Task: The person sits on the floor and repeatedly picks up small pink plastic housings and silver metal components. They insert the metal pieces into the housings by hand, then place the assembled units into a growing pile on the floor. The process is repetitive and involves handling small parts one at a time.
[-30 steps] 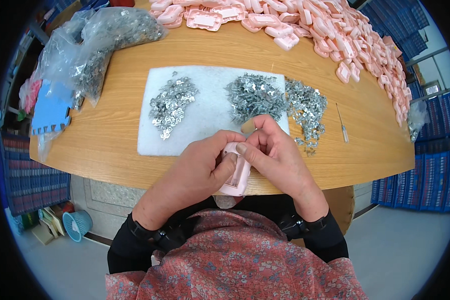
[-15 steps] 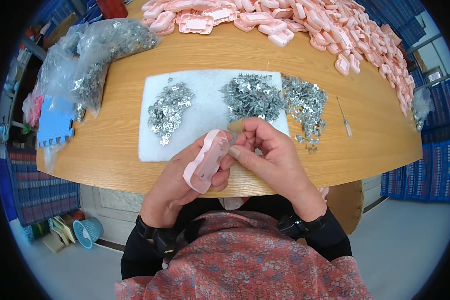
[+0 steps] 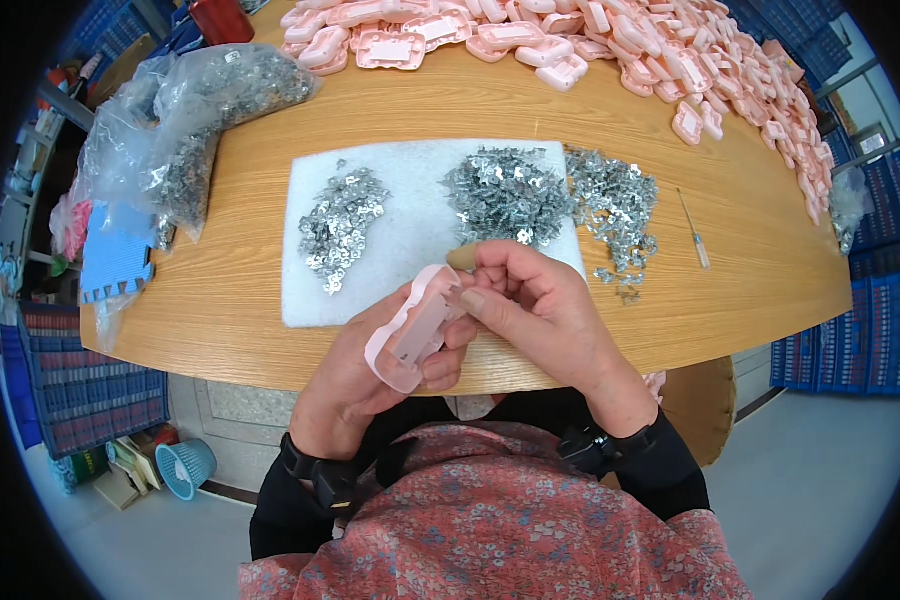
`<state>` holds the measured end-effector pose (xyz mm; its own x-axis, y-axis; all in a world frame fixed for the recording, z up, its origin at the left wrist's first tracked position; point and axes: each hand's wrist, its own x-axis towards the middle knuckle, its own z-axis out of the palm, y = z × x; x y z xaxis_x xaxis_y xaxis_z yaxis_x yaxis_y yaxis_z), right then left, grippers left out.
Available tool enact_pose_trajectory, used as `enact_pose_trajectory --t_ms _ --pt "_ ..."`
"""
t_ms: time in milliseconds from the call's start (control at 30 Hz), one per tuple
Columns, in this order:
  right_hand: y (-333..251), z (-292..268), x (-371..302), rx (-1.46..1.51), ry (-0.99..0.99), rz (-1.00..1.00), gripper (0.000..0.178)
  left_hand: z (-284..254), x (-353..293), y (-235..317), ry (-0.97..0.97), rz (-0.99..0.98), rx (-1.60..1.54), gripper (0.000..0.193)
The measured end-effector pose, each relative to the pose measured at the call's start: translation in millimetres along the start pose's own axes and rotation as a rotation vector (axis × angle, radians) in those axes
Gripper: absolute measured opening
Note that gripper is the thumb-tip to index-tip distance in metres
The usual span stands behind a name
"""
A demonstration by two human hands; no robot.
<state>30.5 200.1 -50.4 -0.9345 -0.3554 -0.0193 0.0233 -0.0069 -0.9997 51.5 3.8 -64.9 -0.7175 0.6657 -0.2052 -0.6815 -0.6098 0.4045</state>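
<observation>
A pink plastic shell, hollow side facing right, is held tilted over the table's near edge. My left hand is closed around it, fingers wrapped behind. At the shell's upper end, my right hand pinches with thumb and forefinger; any small piece between them is hidden. Tan covers sit on the right forefinger and thumb tips. Beyond my hands lies a white foam sheet bearing a small heap of metal clips on the left and a denser heap of metal pieces on the right.
More metal pieces lie right of the sheet, near a thin screwdriver. Pink shells are piled along the far and right table edge. Clear bags of metal parts and a blue foam mat lie at left.
The view has shifted slightly. My right fingers remain at the shell's upper end, with the forefinger and thumb slightly repositioned. The left hand still grips the shell.
</observation>
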Motion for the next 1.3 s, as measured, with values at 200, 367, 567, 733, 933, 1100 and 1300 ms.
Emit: enact_pose_trajectory --t_ms 200,367,567,733,933,1100,1300 --pt "-3 4 -2 0.021 0.074 -0.035 0.024 -1 2 0 0.013 -0.006 -0.02 0.04" --pt "-2 -4 2 -0.053 0.01 0.04 0.018 2 3 -4 0.013 -0.015 -0.018 0.043" --pt "-3 -8 2 -0.089 -0.01 0.115 0.017 -12 3 -5 -0.019 -0.089 0.0 0.046" --pt "-8 -10 -3 -0.088 0.033 0.062 0.019 -8 2 -3 -0.024 -0.08 -0.043 0.046" --pt "-17 -12 -16 -0.03 0.073 0.009 0.034 1 2 -2 -0.002 -0.06 0.138 0.048" --pt "-34 -6 -23 0.041 0.033 0.178 0.036 23 -2 -21 0.247 0.265 0.831 0.05" --pt "-35 1 -14 0.133 -0.051 0.241 0.035 14 -16 -17 0.214 0.35 0.683 0.059"
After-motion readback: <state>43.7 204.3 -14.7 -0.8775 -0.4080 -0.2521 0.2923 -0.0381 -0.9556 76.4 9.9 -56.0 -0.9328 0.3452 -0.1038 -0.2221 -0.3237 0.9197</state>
